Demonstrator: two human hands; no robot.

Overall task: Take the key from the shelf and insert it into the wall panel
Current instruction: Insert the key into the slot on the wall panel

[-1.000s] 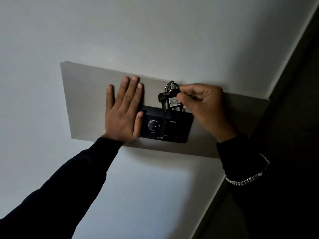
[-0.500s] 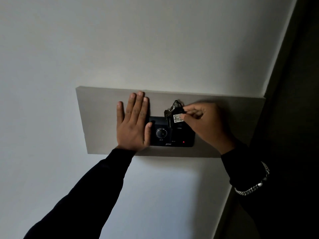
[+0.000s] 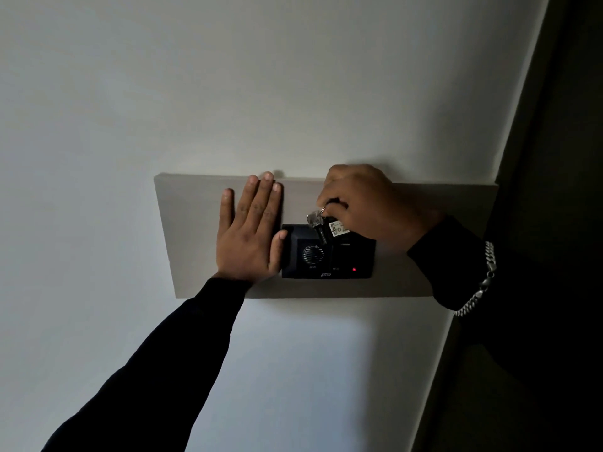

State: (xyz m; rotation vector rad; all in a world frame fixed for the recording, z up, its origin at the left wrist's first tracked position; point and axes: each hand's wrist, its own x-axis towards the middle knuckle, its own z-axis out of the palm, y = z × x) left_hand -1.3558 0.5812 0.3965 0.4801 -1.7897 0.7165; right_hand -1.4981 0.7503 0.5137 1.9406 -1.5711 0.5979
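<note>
A black wall panel (image 3: 346,259) with a round dial and a small red light sits on a grey board (image 3: 189,230) fixed to the white wall. My right hand (image 3: 365,203) is shut on a key tag with a white label (image 3: 339,229), pressed at the panel's top edge. A silver key (image 3: 315,220) on a ring dangles from it over the panel's upper part. My left hand (image 3: 251,233) lies flat and open on the board, thumb touching the panel's left edge. Whether the tag is in the slot is hidden by my fingers.
A dark door frame or wall edge (image 3: 554,158) runs down the right side. My right wrist carries a silver chain bracelet (image 3: 486,275). White wall surrounds the board.
My right hand has turned knuckles-up and pushed down onto the panel's top edge. The silver key now hangs lower over the panel. A red light shows. The left hand stays flat.
</note>
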